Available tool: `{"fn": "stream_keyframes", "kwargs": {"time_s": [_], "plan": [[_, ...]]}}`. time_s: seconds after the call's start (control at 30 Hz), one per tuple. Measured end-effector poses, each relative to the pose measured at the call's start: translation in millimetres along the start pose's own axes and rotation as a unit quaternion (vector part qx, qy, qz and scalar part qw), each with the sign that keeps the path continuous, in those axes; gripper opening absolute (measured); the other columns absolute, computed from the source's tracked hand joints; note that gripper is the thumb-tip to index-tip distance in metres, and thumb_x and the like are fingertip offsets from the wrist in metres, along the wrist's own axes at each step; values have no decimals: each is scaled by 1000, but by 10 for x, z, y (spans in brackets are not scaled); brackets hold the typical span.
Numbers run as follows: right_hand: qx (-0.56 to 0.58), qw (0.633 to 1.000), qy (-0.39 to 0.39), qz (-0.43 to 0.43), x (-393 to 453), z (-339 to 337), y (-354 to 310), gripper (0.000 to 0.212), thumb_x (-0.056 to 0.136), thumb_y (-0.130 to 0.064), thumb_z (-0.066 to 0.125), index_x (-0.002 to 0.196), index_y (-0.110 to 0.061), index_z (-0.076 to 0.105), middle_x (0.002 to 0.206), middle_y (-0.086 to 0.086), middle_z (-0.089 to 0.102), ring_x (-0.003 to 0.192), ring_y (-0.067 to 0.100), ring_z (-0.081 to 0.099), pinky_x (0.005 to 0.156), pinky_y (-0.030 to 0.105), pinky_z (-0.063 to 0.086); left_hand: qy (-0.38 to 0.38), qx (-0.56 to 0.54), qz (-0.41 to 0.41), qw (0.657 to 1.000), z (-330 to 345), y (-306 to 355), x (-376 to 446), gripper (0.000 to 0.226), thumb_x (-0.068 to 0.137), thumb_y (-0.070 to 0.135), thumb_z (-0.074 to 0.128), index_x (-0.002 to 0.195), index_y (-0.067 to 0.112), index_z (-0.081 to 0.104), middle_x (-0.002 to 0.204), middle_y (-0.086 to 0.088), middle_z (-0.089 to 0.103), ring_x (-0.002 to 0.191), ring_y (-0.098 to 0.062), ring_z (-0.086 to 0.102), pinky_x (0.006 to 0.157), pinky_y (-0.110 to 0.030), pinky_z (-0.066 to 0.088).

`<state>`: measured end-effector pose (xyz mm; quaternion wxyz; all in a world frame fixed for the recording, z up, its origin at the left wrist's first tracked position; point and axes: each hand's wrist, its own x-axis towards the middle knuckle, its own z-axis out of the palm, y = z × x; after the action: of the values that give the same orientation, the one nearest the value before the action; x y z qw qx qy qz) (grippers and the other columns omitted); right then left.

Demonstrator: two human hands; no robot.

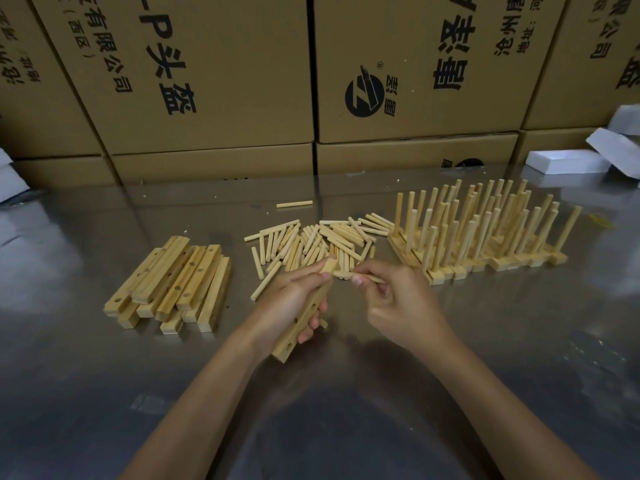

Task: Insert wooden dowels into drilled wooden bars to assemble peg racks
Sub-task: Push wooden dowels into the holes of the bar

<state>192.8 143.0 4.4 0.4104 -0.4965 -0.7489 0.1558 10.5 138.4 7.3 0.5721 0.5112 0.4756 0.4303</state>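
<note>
My left hand [294, 299] grips a drilled wooden bar [301, 327], tilted with its far end up, several holes showing on its near half. My right hand [398, 299] pinches a wooden dowel [372, 279] that lies sideways, its tip at the bar's top end; whether it sits in a hole is hidden by my fingers. A loose heap of dowels [318, 242] lies just beyond both hands. A stack of drilled bars [173, 282] rests to the left. Finished peg racks [485, 230] stand in a cluster at the right.
All this sits on a shiny metal table [346, 393]. Cardboard boxes [214, 81] form a wall along the back edge. White foam blocks [568, 162] lie at the far right. One stray dowel [294, 204] lies behind the heap.
</note>
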Motion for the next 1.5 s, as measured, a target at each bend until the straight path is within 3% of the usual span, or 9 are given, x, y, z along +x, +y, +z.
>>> {"fn": "stream_keyframes", "kwargs": {"time_s": [0.13, 0.23, 0.43, 0.6, 0.77, 0.87, 1.23, 1.4, 1.5], "plan": [[87, 994, 39, 44, -28, 81, 9, 14, 95, -18, 61, 90, -21, 74, 50, -14, 54, 43, 6, 44, 44, 18, 26, -4, -4, 14, 1000, 16, 18, -4, 31, 101, 28, 54, 124, 46, 66, 68, -5, 55, 52, -15, 49, 39, -26, 38], [95, 993, 43, 49, -36, 88, -9, 13, 94, -20, 63, 90, -21, 75, 61, -9, 64, 52, 6, 52, 52, 32, 42, -8, 11, 25, 1000, 25, 35, -7, 32, 102, 28, 53, 124, 47, 65, 66, -5, 55, 51, -15, 51, 42, -28, 44], [171, 977, -25, 125, 11, 64, -48, 2, 92, -30, 67, 93, -28, 69, 64, -9, 67, 50, 10, 55, 50, 27, 42, -2, 24, 20, 1000, -28, 77, 10, 34, 102, 25, 53, 134, 36, 60, 68, -7, 56, 52, -16, 53, 43, -28, 45], [373, 897, -96, 216, 53, -12, -76, 46, 84, -21, 78, 121, -21, 52, 84, 6, 76, 57, 17, 65, 51, 29, 52, 86, -18, 18, 996, -196, 133, 26, 25, 102, 23, 52, 122, 35, 63, 63, -4, 62, 48, -14, 54, 40, -25, 44], [103, 984, -94, 107, -112, 303, -94, 17, 83, -36, 77, 92, -26, 66, 78, -8, 62, 70, -3, 55, 62, 17, 43, 184, -70, 2, 980, -356, 166, 38, 17, 104, 26, 47, 108, 33, 62, 65, -4, 61, 47, -12, 54, 41, -23, 45], [-46, 994, -93, 18, -149, 417, -95, 19, 82, -43, 74, 85, -29, 62, 83, -16, 53, 83, 0, 49, 66, 20, 40, 202, -81, -5, 976, -361, 169, 38, 17, 105, 25, 46, 105, 32, 61, 64, -4, 60, 46, -12, 54, 41, -21, 44], [-94, 983, -123, 98, -62, 216, 66, 24, 84, -40, 74, 73, -26, 58, 85, -13, 55, 77, 3, 53, 61, 21, 38, 201, -111, -15, 973, -371, 155, 53, 21, 104, 26, 46, 120, 25, 61, 60, 0, 63, 45, -11, 54, 41, -20, 45], [146, 967, -114, 177, 40, 33, 31, 13, 88, -21, 73, 84, -16, 62, 73, 1, 72, 67, 15, 65, 61, 30, 50, 192, -132, -19, 972, -365, 140, 52, 20, 103, 27, 49, 118, 22, 61, 58, 1, 64, 45, -10, 55, 41, -21, 46], [284, 938, -107, 169, 67, -80, -27, 4, 91, -8, 67, 92, -9, 64, 78, 6, 76, 65, 13, 68, 55, 21, 50, 181, -145, -24, 972, -335, 134, 53, 21, 102, 27, 49, 117, 20, 62, 60, 0, 63, 46, -11, 55, 40, -23, 46]]}}
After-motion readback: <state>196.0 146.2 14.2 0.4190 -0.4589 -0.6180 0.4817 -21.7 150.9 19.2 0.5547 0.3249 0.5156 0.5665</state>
